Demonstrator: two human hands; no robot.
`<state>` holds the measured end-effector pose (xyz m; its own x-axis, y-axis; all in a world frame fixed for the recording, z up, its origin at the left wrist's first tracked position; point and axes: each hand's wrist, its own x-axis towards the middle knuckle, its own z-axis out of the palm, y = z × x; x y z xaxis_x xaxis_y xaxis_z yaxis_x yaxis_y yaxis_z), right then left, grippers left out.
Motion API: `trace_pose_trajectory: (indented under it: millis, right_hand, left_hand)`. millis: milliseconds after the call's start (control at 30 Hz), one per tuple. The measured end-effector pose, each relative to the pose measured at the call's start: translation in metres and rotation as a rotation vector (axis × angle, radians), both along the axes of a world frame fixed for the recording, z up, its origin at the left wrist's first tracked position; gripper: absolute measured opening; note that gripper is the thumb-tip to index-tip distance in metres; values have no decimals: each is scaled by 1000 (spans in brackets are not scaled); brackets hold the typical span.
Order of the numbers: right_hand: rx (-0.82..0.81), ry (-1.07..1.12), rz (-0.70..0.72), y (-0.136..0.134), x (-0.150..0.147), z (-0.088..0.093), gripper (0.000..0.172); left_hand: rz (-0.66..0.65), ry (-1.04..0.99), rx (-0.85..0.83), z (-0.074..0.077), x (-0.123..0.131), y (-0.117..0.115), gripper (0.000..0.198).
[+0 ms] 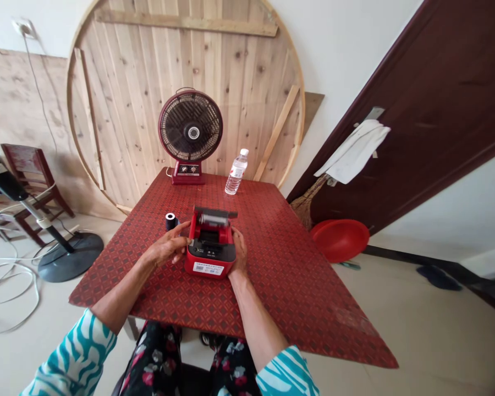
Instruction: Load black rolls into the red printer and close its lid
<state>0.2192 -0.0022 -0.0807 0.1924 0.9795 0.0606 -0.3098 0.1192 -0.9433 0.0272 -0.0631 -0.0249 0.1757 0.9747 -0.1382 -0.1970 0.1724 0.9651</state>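
Observation:
A red and black label printer [210, 247] sits near the front of the table, its lid raised and a grey roller showing at the top. My left hand [167, 246] presses its fingers against the printer's left side. My right hand [239, 252] clasps the right side. A white barcode sticker [208, 268] marks the printer's front. Just left of the printer stands a small black roll [170, 221], close to my left thumb but apart from it. The red patterned tabletop [280, 264] lies beneath everything.
A red desk fan [190, 129] and a plastic water bottle [236, 171] stand at the table's far edge. A round wooden board [148, 71] leans behind them. A red basin [340, 240] and a broom [307, 202] sit by a dark door [412, 132]. Loose white cables [8, 280] lie on the floor.

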Motion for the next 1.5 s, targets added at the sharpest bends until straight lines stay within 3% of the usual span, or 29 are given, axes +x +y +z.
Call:
trace_pose_trajectory:
  millis: [467, 600, 733, 800, 867, 967, 1067, 1200, 1333, 1500]
  right_hand:
    - [-4, -50, 1, 2, 3, 0, 49]
    - [55, -103, -31, 2, 2, 1, 45]
    - [54, -35, -7, 6, 0, -3, 44]
    - [49, -1, 0, 8, -1, -6, 43]
    - [57, 10, 1, 11, -2, -8, 41]
    - [87, 11, -16, 13, -3, -10, 36]
    - [105, 16, -20, 13, -5, -9, 33]
    - [87, 17, -6, 11, -5, -3, 33]
    - [79, -18, -12, 8, -2, 3, 32]
    - [76, 6, 10, 10, -2, 0, 33]
  left_hand:
    - [32, 144, 69, 12, -2, -3, 93]
    - [69, 405, 164, 25, -15, 8, 62]
    - [210, 771, 495, 39, -14, 32, 23]
    - [146, 930, 671, 44, -5, 47, 15]
    - [-15, 1023, 744, 48, 5, 61, 15]
    - [-284, 1086, 685, 57, 17, 76, 17]
    - [-451, 1223, 645, 64, 23, 81, 18]
    - [-479, 1504, 681, 66, 30, 79, 20]
    - [-531, 1659, 634, 64, 35, 80, 23]
    - [-527, 1670, 633, 65, 35, 79, 25]
